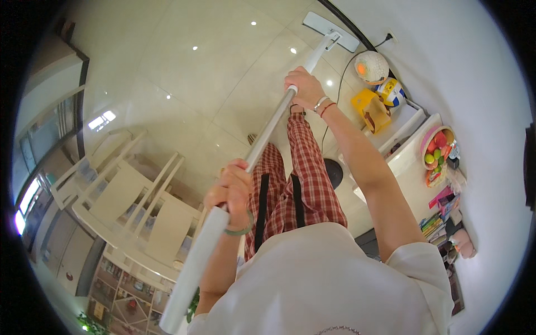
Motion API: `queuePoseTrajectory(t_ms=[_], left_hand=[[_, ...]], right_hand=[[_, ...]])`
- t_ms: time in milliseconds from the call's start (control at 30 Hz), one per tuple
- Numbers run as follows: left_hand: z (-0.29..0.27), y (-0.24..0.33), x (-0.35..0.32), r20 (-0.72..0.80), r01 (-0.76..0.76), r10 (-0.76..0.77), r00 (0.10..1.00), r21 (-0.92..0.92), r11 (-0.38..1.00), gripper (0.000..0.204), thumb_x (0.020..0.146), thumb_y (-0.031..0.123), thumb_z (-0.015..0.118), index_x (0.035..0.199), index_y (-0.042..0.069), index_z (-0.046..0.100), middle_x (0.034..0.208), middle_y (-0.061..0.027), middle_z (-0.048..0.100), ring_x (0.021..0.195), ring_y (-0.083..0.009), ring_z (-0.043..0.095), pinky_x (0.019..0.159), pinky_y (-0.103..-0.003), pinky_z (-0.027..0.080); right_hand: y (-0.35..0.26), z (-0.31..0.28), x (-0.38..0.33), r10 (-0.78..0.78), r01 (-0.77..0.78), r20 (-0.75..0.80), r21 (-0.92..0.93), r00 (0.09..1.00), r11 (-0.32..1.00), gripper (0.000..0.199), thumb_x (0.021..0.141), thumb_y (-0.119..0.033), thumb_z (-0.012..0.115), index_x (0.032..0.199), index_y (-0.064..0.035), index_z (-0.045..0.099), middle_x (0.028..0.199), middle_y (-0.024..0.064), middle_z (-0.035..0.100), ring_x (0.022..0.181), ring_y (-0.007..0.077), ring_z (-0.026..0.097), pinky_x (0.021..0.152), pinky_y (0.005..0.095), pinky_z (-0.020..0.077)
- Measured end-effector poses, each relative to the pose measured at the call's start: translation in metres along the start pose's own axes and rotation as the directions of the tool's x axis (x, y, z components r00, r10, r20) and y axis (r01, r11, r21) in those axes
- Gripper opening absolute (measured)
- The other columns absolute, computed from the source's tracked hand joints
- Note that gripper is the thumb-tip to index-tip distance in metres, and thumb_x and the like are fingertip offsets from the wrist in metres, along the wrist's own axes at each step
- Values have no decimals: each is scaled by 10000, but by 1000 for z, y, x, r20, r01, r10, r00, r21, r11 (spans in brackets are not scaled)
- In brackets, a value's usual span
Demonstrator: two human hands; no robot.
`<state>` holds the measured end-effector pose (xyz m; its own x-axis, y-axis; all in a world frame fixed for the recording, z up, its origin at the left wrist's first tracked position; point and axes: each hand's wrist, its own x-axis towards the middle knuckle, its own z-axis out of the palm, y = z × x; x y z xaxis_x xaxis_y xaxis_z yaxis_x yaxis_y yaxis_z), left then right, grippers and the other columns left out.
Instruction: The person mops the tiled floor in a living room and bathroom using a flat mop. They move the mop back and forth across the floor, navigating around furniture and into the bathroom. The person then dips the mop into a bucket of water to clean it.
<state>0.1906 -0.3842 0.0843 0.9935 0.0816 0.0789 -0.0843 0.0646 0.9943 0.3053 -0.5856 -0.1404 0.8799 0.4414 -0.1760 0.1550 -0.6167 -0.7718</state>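
Observation:
A flat mop (268,134) with a long pole runs from beside my left side up and to the right across the floor. My left hand (230,187) is wrapped round the pole near its thick white grip (192,273). Farther along, my right hand (305,88) is closed round the pole at a white collar. The white rectangular mop head (317,23) lies on the floor at the far right, beside the dark baseboard. A green bangle is on my left wrist, and a bracelet and a red string are on my right.
At right, a black cord (341,71) runs from a wall plug past a round patterned ball (371,68), a volleyball (391,92) and a yellow container (370,111). A cabinet carries a fruit basket (425,146). White chairs (125,190) and a table stand at left.

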Motion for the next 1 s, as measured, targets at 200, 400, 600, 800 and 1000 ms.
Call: queuePoseTrajectory(t_ms=[200,400,600,800,1000], left_hand=[[1,8,-31,162,-45,32,986,80,996,206,862,-82,426,773,93,364,632,-37,462,591,-152,469,825,-485,458],[-74,41,-83,252,-49,13,968,137,989,187,880,-21,462,766,91,364,643,-46,471,600,-158,478,804,-472,469],[-188,94,-155,170,9,-54,984,257,966,152,867,-15,502,792,72,403,637,-74,514,594,-191,519,760,-483,499],[-248,167,-223,-60,155,-143,988,319,935,240,930,97,513,727,100,383,593,-40,468,565,-157,455,787,-454,461],[-250,180,-248,-235,194,-131,963,266,944,324,976,197,495,690,152,350,544,23,340,583,-116,380,785,-396,364]], right_hand=[[8,19,-34,-25,32,-72,90,997,995,103,647,-78,643,689,-133,566,734,-4,552,864,245,517,685,364,455],[-44,107,-68,-86,107,-161,128,983,986,126,639,-85,662,686,-153,567,733,-6,555,865,249,515,673,364,441],[-155,210,-100,-66,94,-158,177,985,980,154,612,-118,699,685,-185,580,761,-12,565,904,253,526,673,383,451],[-271,292,-132,-85,74,34,253,996,965,88,665,-167,677,699,-197,601,781,-22,574,925,250,523,624,432,451],[-305,309,-136,-204,159,333,158,921,975,77,723,-193,650,695,-175,580,749,-13,560,935,237,527,611,396,471]])
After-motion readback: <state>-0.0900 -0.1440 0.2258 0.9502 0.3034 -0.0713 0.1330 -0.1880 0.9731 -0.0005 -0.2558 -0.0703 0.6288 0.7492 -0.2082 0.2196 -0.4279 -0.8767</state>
